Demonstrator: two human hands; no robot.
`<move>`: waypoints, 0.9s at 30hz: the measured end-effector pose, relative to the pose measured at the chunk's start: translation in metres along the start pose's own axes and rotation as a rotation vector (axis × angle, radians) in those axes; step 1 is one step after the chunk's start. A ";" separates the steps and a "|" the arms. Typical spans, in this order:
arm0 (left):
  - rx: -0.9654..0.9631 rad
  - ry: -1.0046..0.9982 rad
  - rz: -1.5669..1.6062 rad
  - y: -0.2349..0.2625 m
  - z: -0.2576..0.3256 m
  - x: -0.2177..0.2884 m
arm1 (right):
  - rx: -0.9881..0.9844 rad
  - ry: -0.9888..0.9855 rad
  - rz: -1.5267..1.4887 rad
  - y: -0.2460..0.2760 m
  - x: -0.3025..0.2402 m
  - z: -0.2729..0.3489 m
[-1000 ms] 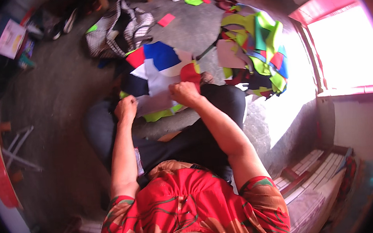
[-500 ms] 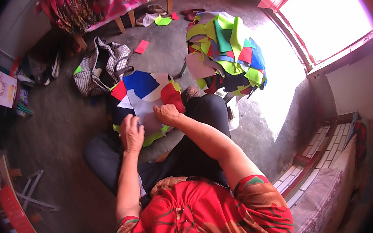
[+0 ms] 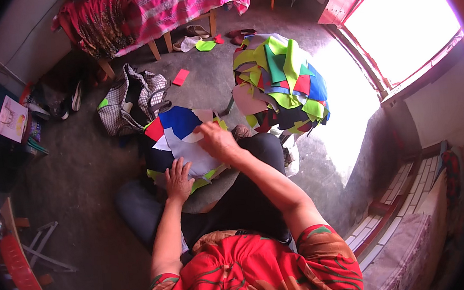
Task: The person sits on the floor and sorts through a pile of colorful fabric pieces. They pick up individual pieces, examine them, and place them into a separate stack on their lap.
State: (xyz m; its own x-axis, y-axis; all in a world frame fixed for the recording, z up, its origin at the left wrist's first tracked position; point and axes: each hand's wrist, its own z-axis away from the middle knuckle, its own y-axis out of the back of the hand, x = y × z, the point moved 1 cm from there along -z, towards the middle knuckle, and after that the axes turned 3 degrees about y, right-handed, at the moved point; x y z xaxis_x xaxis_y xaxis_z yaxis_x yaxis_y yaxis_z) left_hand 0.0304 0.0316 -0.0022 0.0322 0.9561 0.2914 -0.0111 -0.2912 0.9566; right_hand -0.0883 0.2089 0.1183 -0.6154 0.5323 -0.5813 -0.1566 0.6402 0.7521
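Seated on the floor, lap carrying a stack of cut fabric pieces (image 3: 185, 149): left hand (image 3: 178, 178) lies flat on the stack's near edge, fingers spread, pinning it down. Right hand (image 3: 218, 140) sits at the far right edge, its grip apparently pinching a pale top piece (image 3: 194, 138), though the fingertips are too small to be sure; judged step is sorting, next move needing a clean peel of one layer. Beyond: checked bag (image 3: 131, 101), bright fabric heap (image 3: 282, 82), bed (image 3: 176, 6).
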 end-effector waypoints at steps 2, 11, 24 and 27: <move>0.013 -0.002 0.016 -0.002 0.003 -0.002 | 0.219 0.076 -0.029 0.043 -0.005 -0.004; -0.062 0.032 0.019 0.000 -0.001 0.000 | 0.519 -0.260 0.558 0.190 0.126 0.009; -0.064 0.010 0.023 0.005 -0.004 0.004 | 0.326 -0.375 0.640 0.193 0.148 0.000; -0.079 0.018 0.033 0.008 -0.003 0.006 | 0.403 -0.306 0.732 0.185 0.150 0.001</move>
State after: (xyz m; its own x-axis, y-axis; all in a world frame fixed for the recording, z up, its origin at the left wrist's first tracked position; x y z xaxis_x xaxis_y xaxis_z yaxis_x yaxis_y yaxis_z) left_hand 0.0278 0.0349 0.0072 0.0127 0.9468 0.3217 -0.0911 -0.3193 0.9433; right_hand -0.2092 0.4077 0.1703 -0.2121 0.9722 -0.0990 0.5143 0.1972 0.8347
